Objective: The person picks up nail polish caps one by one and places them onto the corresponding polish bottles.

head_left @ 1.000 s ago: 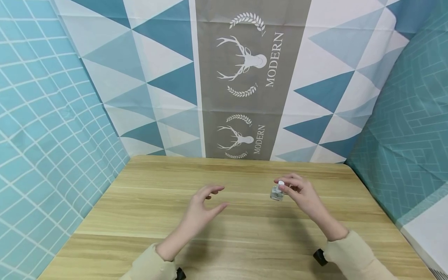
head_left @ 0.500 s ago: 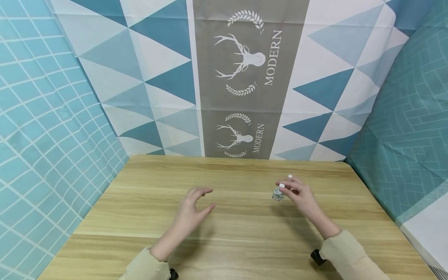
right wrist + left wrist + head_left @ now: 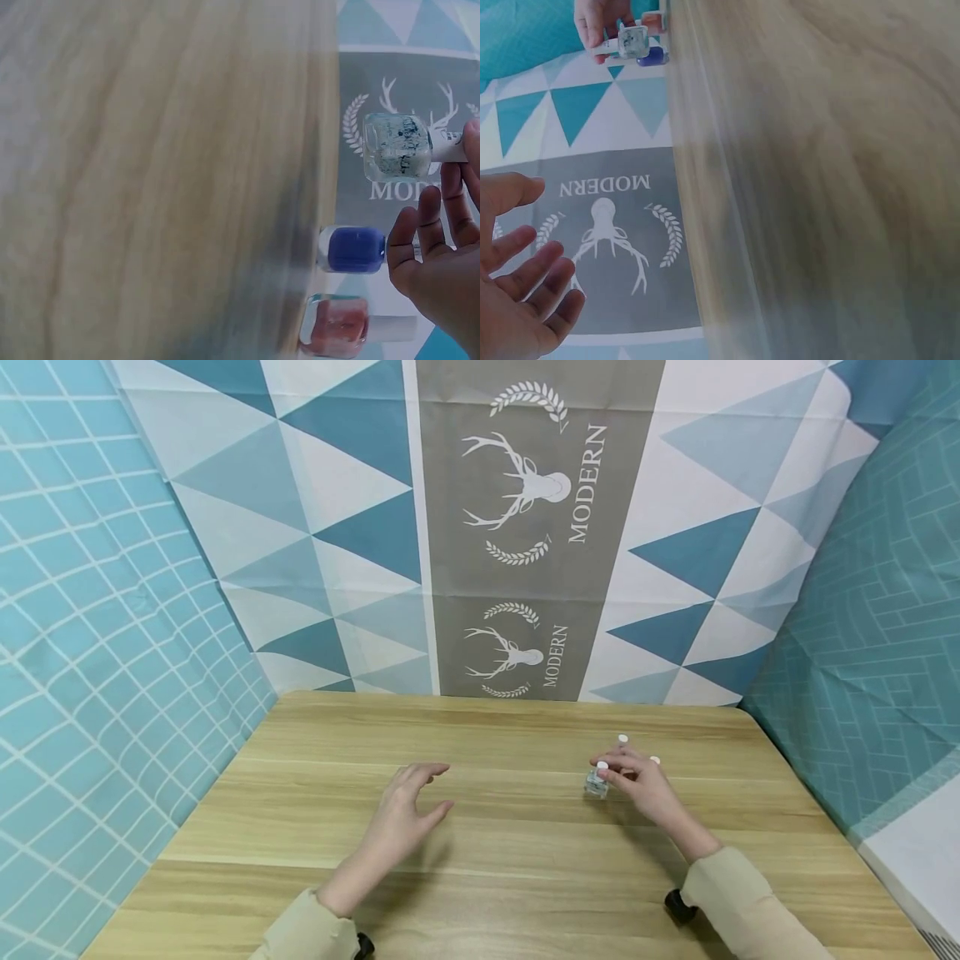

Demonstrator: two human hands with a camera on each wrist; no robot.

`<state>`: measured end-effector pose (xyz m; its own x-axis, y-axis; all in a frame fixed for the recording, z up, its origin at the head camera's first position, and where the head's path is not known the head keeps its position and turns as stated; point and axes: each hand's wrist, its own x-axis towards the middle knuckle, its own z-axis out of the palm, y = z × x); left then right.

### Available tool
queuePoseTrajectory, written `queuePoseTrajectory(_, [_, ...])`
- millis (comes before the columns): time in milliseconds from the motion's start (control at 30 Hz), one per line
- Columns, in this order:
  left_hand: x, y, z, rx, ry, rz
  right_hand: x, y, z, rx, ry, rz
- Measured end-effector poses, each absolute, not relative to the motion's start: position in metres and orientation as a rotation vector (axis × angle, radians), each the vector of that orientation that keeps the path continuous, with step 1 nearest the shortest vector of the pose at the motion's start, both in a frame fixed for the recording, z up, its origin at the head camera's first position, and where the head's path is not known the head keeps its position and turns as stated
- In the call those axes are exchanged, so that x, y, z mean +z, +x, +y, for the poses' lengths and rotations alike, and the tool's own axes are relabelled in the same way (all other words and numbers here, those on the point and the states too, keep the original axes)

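Note:
My right hand (image 3: 637, 787) pinches the white cap of a nail polish bottle (image 3: 596, 786) between thumb and fingers. In the right wrist view this bottle (image 3: 397, 146) is clear glass with dark flecks inside. It hangs close over the wooden table at the right. Beside that hand stand a blue nail polish bottle (image 3: 356, 250) and a reddish nail polish bottle (image 3: 335, 326), both with pale caps. The head view shows only their white caps behind the hand. My left hand (image 3: 397, 810) hovers over the table at left of centre, fingers and thumb spread apart, holding nothing.
The wooden table (image 3: 480, 877) reaches back to a patterned cloth backdrop (image 3: 517, 527) with deer heads. Blue tiled cloth (image 3: 112, 610) hangs on the left side, teal cloth (image 3: 885, 652) on the right. A white box-like object (image 3: 918, 852) stands beyond the right edge.
My left hand has moved left, away from the right hand. The right hand has lowered slightly with the clear bottle, and two white caps behind it have come into view.

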<state>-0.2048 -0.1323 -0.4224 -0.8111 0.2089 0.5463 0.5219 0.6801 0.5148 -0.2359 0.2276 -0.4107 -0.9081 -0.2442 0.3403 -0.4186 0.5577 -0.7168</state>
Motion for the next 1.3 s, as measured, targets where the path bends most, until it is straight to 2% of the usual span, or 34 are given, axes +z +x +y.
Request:
queuePoseTrajectory(233, [-0.423, -0.205, -0.134, -0.968, -0.565, -2.482, -0.446, -0.261, 0.246, 1.291, 0.573, -2.586])
queuePoseTrajectory(400, [-0.423, -0.205, -0.134, -0.977, -0.565, -2.483, -0.456, -0.268, 0.253, 1.270, 0.611, -2.559])
queuePoseTrajectory(1033, [-0.419, -0.205, -0.135, -0.994, -0.538, -2.507, -0.453, -0.270, 0.258, 1.235, 0.539, -2.641])
queuePoseTrajectory(1300, [-0.415, -0.207, -0.138, -0.931, -0.536, -2.520, -0.436, -0.261, 0.260, 1.158, 0.503, -2.665])
